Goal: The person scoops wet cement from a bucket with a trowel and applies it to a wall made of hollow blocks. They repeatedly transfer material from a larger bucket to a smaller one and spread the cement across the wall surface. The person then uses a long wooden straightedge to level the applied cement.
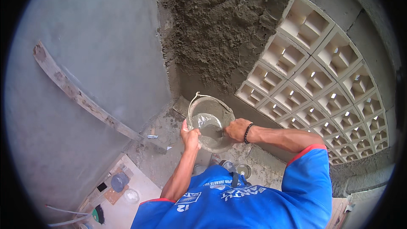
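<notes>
- Find the round grey bucket with a mortar-smeared rim (pixel 213 107) between both hands, in front of the blue short-sleeved shirt with red cuffs (pixel 254 201), and near the wall patch of rough dark-grey mortar (pixel 212 38).
- Note the bare left hand (pixel 190 137) closed around the bucket's left rim; keep that hold firm, to check any twist or tip.
- Note the bare right hand (pixel 237 130), with a black beaded bracelet (pixel 248 132) at the wrist, folded into a fist at the right rim; cannot tell whether gripping the rim or a tool inside (fingertips hidden).
- Keep the mouth fairly level and move smoothly, to avoid slopping the wet, shiny grey mix (pixel 207 128).
- Keep fingers clear of the thin, pale, curved handle (pixel 191 107) by the far-left rim, to avoid a snag.
- Stay away from the cream panel of square hollow blocks (pixel 312 79) on the right; likely awkward to clean once splashed.
- Mind footing near the small round grey container (pixel 244 170) on the stained concrete floor (pixel 163 165).
</notes>
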A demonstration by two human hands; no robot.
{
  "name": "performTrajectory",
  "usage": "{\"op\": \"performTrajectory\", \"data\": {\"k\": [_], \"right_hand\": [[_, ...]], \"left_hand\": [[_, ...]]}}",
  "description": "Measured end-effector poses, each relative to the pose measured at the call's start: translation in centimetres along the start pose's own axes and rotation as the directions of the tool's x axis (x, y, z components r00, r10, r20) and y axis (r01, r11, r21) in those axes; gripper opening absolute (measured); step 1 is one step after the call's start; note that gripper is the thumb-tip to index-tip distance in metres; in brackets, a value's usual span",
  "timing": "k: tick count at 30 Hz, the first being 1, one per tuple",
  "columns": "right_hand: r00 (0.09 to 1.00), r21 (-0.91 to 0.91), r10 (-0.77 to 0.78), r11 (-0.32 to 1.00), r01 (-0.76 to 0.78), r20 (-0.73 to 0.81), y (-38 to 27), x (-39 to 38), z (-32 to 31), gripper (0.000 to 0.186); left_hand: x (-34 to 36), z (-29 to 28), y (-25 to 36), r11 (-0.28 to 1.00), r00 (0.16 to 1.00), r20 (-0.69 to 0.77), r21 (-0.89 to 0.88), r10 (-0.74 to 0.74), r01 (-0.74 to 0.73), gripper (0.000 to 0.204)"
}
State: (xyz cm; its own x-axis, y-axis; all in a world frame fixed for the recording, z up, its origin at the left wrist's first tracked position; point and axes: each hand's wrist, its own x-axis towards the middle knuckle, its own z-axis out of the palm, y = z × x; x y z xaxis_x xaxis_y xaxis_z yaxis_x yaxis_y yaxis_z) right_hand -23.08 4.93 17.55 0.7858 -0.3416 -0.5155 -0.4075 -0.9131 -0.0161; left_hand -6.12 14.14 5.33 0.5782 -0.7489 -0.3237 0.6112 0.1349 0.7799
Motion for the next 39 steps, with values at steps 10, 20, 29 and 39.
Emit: {"op": "performTrajectory", "data": {"k": [10, 20, 29, 39], "right_hand": [[0.94, -0.392, 0.141, 0.882, -0.263, -0.312, 6.5, -0.3, -3.8, 0.014], [0.983, 0.512, 0.09, 0.859, 0.004, -0.158, 6.4, 0.0, 1.2, 0.035], [0.921, 0.475, 0.137, 0.878, 0.057, -0.364, 8.1, -1.9, 0.8, 0.037], [0.932, 0.393, 0.133, 0.919, 0.011, -0.337, 8.9, -2.8, -2.9, 0.037]], "left_hand": [[-0.9, 4.3, 5.4, 0.988, 0.991, 0.096, 0.109, 0.097, -0.108, 0.075], [-0.9, 8.4, 6.1, 0.984, 0.985, 0.072, 0.075, 0.154, -0.159, 0.074], [-1.2, 7.7, 7.8, 0.986, 0.987, -0.005, 0.051, 0.158, -0.157, 0.077], [-0.8, 7.3, 9.1, 0.97, 0.971, -0.038, -0.051, 0.235, -0.237, 0.074]]}}
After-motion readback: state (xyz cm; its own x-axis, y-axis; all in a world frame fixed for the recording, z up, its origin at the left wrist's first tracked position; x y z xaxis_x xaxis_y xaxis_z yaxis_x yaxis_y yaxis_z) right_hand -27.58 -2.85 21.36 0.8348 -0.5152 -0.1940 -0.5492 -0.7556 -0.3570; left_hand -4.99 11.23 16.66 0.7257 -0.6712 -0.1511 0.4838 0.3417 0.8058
